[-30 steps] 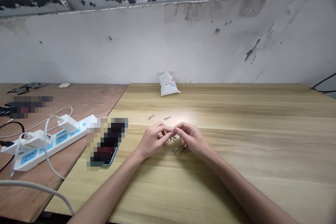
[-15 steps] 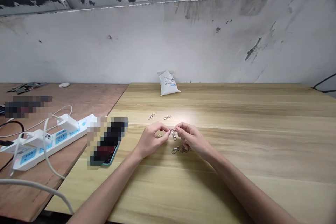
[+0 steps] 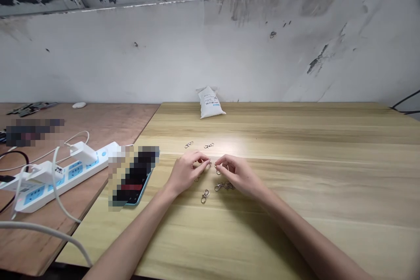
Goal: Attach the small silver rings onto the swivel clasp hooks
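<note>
My left hand (image 3: 187,174) is closed in a pinch; a tiny shiny bit shows at its fingertips, too small to make out. Just to the right, with a narrow gap between, my right hand (image 3: 239,174) pinches a small metal swivel clasp (image 3: 218,172), partly hidden by the fingers. Below them on the table lies a single swivel clasp with a ring (image 3: 205,196). A small pile of clasps (image 3: 223,186) sits under my right hand. Another metal piece (image 3: 197,179) shows partly beneath my left hand. Farther back rest two clasps, one at left (image 3: 189,145) and one at right (image 3: 209,145).
A white plastic packet (image 3: 211,103) stands near the wall on the wooden table (image 3: 311,148). Left of my hands lies a phone (image 3: 141,194), partly blurred out. On the adjoining brown table are a power strip (image 3: 70,177) with chargers, cables and a white oval object (image 3: 79,105).
My hands have drawn slightly apart; before, they met at one clasp. A clasp with a ring now lies on the table below them, where none showed earlier.
</note>
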The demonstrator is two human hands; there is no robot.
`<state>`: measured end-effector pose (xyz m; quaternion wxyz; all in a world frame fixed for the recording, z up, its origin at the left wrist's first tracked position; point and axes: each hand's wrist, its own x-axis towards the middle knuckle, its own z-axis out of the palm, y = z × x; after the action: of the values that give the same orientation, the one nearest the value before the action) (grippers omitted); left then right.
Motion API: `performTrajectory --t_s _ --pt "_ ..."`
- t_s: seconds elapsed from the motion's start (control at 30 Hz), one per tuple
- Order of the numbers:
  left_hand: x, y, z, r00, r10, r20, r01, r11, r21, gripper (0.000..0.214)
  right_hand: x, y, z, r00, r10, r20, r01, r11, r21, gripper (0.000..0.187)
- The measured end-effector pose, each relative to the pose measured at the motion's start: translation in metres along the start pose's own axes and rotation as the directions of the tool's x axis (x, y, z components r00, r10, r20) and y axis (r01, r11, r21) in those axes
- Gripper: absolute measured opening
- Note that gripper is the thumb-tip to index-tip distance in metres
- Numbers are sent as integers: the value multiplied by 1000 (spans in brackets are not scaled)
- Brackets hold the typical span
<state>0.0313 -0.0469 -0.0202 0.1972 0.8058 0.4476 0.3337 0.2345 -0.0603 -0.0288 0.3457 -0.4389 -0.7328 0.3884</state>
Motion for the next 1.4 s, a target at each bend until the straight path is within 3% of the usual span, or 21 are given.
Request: performTrajectory --t_s 0.2,0.37,0.43,0.53,0.63,0.67,0.73,0.8,0.93,1.17,1.4 --pt "2 -13 3 990 -138 6 138 985 -106 14 -11 -12 11 942 -169 290 266 903 -337 11" --pt "2 -15 -2 993 -95 63 99 994 -52 19 -13 -7 27 911 -231 341 391 746 -539 14" --pt "2 -13 -6 994 -64 90 68 997 -44 18 -12 -5 28 908 -254 332 407 721 -560 18" --pt "1 -8 -12 990 -8 140 15 999 -48 15 -10 -5 25 932 -253 259 349 819 -455 15" --pt "1 -3 -14 984 55 171 -46 997 -55 15 -7 -8 18 989 -77 126 90 991 -103 16" --pt "1 -1 -14 984 76 164 -67 996 -60 15 -6 -9 15 994 9 108 -16 998 60 20" --pt "1 2 -12 982 130 140 -121 990 -74 15 -3 -11 9 984 142 111 -172 929 328 30" --pt "0 6 -10 977 180 117 -171 982 -82 15 -1 -14 5 968 214 133 -252 855 453 36" --pt "-2 13 -7 979 192 71 -185 979 -86 14 -1 -18 1 945 290 154 -327 788 521 37" --pt "-1 15 -8 974 221 52 -213 969 -126 10 -2 -17 4 939 332 89 -319 747 583 41" --pt "-1 13 -1 983 183 -17 -184 977 -106 11 -1 -14 12 955 294 34 -265 799 540 44"
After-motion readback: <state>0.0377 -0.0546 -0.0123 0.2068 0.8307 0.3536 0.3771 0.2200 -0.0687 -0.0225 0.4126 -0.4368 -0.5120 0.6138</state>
